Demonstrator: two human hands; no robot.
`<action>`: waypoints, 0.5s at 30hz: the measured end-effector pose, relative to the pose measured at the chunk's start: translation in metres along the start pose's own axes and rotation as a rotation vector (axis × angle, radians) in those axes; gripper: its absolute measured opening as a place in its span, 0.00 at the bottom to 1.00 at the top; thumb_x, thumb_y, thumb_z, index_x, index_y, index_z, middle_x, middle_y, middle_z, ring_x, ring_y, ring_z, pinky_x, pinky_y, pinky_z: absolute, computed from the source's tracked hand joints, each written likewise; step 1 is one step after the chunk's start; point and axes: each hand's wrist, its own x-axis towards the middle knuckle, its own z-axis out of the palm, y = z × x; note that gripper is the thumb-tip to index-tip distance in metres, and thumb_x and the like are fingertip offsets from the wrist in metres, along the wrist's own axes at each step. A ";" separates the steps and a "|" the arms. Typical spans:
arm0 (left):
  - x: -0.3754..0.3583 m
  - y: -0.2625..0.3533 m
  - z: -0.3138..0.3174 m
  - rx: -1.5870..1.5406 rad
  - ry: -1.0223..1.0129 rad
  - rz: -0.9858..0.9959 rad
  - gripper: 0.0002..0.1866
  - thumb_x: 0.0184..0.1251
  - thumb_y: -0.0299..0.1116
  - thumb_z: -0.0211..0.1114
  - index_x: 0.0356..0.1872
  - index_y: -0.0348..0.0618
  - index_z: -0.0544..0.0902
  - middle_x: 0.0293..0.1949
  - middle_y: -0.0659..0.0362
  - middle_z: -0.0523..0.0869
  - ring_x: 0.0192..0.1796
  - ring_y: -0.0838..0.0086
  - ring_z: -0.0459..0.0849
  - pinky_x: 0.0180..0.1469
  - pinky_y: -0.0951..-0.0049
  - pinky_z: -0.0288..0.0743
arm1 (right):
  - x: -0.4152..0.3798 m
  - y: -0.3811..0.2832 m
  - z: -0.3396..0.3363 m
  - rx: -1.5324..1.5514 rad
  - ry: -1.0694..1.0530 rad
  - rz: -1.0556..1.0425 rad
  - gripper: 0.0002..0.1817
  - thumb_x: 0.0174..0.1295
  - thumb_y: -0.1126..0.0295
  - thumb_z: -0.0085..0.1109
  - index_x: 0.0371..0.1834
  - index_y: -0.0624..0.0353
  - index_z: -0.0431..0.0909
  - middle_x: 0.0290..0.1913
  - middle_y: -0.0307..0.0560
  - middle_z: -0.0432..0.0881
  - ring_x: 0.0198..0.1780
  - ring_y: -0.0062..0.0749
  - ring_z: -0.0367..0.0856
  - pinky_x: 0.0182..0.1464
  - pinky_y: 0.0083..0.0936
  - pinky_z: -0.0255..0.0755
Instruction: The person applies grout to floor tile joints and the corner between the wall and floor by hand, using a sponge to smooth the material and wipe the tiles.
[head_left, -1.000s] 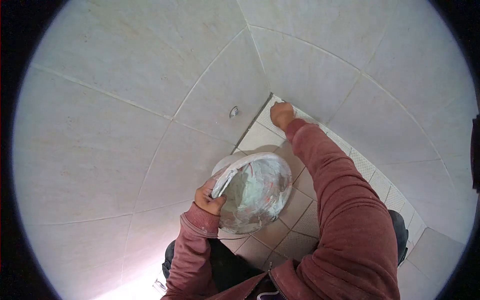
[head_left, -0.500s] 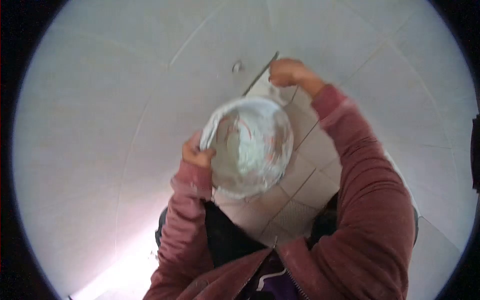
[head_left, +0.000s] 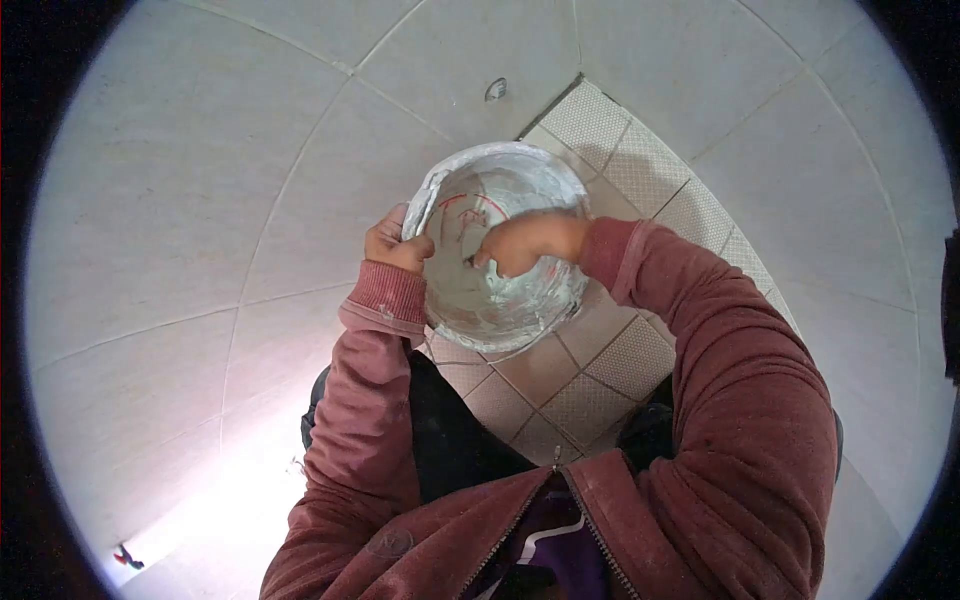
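Observation:
A white bucket (head_left: 508, 150) smeared with pale dried material is tipped so that I look into its mouth. My left hand (head_left: 396, 242) is closed round its left rim, thumb over the edge. Down inside, my right hand (head_left: 524, 244) is curled with its fingers pressed together, over pale, wet-looking material (head_left: 452, 300). A small dark bit shows at those fingertips, but what they hold is hidden. Red marks show on the inner wall beyond the hand.
Large pale wall tiles (head_left: 170, 210) curve round both sides. A small metal fitting (head_left: 496, 90) sits on the wall above the bucket. Textured square floor tiles (head_left: 590, 125) meet the wall in a corner. Lower left lies a small red and black object (head_left: 127, 557).
My right hand has moved from beyond the bucket, near the wall corner, down into the bucket. My left hand keeps its hold on the rim. The bucket sits slightly higher in view.

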 end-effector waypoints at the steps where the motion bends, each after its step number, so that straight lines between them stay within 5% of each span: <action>1: 0.002 -0.002 -0.002 0.005 -0.001 -0.002 0.18 0.37 0.19 0.52 0.35 0.37 0.78 0.25 0.66 0.77 0.27 0.82 0.71 0.32 0.82 0.66 | 0.005 0.001 0.007 0.003 0.003 -0.003 0.28 0.43 0.71 0.48 0.54 0.49 0.71 0.45 0.53 0.77 0.48 0.45 0.75 0.49 0.33 0.68; 3: 0.003 -0.005 -0.005 0.062 -0.056 -0.010 0.21 0.39 0.16 0.52 0.42 0.35 0.76 0.33 0.60 0.82 0.32 0.76 0.79 0.38 0.77 0.72 | 0.012 0.005 0.024 0.054 -0.045 0.062 0.27 0.43 0.71 0.47 0.53 0.52 0.71 0.46 0.52 0.77 0.49 0.46 0.74 0.51 0.32 0.66; 7: 0.000 0.000 0.000 0.045 -0.026 -0.013 0.22 0.39 0.16 0.52 0.42 0.35 0.76 0.33 0.60 0.82 0.32 0.76 0.79 0.38 0.77 0.72 | 0.032 0.024 0.041 0.062 -0.056 -0.007 0.28 0.42 0.72 0.46 0.53 0.52 0.72 0.47 0.51 0.77 0.50 0.46 0.73 0.52 0.32 0.65; 9: 0.003 -0.006 -0.001 -0.003 -0.004 -0.001 0.16 0.40 0.19 0.53 0.35 0.38 0.79 0.25 0.68 0.77 0.27 0.83 0.71 0.32 0.83 0.65 | 0.040 0.036 0.054 0.123 -0.068 -0.066 0.25 0.42 0.72 0.46 0.49 0.54 0.74 0.41 0.50 0.80 0.41 0.43 0.77 0.43 0.31 0.70; 13: -0.003 0.005 0.004 -0.018 0.010 -0.026 0.16 0.40 0.19 0.53 0.35 0.37 0.79 0.25 0.68 0.76 0.27 0.83 0.70 0.31 0.83 0.64 | 0.020 0.020 0.041 0.357 -0.224 0.101 0.22 0.43 0.71 0.45 0.45 0.57 0.76 0.32 0.48 0.80 0.30 0.37 0.77 0.31 0.30 0.71; 15: -0.005 0.009 0.007 -0.010 0.033 -0.001 0.16 0.40 0.19 0.52 0.34 0.37 0.79 0.24 0.68 0.75 0.26 0.83 0.70 0.31 0.82 0.64 | 0.023 0.023 0.046 0.433 -0.179 0.027 0.08 0.44 0.71 0.45 0.23 0.62 0.73 0.19 0.44 0.71 0.17 0.31 0.69 0.16 0.31 0.63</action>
